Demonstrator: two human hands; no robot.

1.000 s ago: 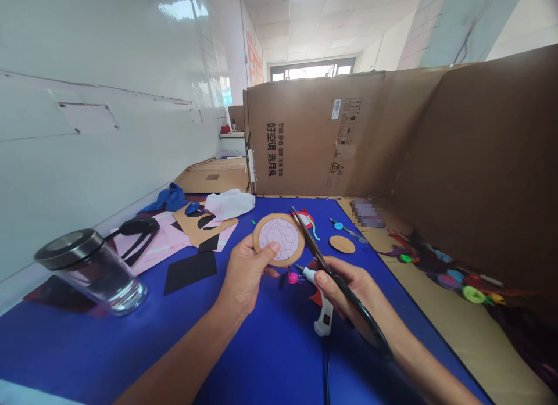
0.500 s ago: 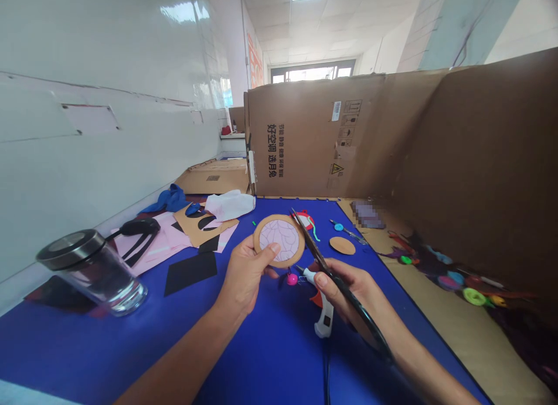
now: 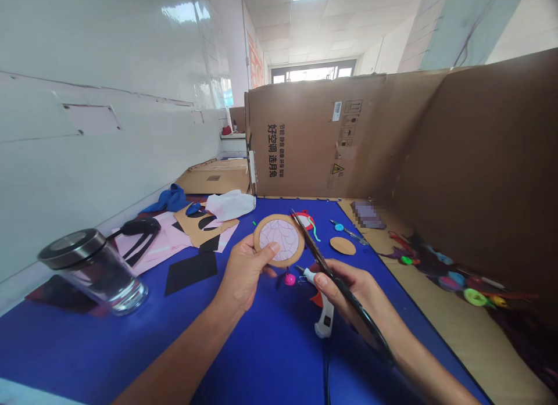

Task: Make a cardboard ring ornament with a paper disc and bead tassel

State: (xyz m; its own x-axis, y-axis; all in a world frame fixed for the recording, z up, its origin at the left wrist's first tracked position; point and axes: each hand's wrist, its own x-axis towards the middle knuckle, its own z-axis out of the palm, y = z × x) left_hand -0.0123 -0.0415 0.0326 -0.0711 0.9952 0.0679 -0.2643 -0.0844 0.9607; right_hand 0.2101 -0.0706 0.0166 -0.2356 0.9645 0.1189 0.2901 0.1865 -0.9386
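Observation:
Pinched between thumb and fingers of my left hand [image 3: 248,268] is a round tan disc [image 3: 281,240] with a pale lilac, line-patterned centre. My right hand [image 3: 351,289] is closed round dark scissors [image 3: 320,257], whose tips point up beside the disc's right edge. A pink ball [image 3: 289,279] shows just under the disc. Behind the scissors blades lies a red-rimmed white piece [image 3: 304,220] with a green strip. Beneath my right hand is a white glue gun [image 3: 324,322] with its cord running toward me.
A glass bottle [image 3: 115,271] and black strap-like item [image 3: 142,228] stand left, near pink sheets, a black sheet [image 3: 190,273] and white cloth [image 3: 230,204]. A tan oval [image 3: 342,246] and compass-like tool [image 3: 351,232] lie right. Cardboard walls [image 3: 314,138] rise behind; small coloured items lie along the right.
The pink ball has shifted slightly left beneath the disc. Both hands, the disc and the scissors are almost unmoved.

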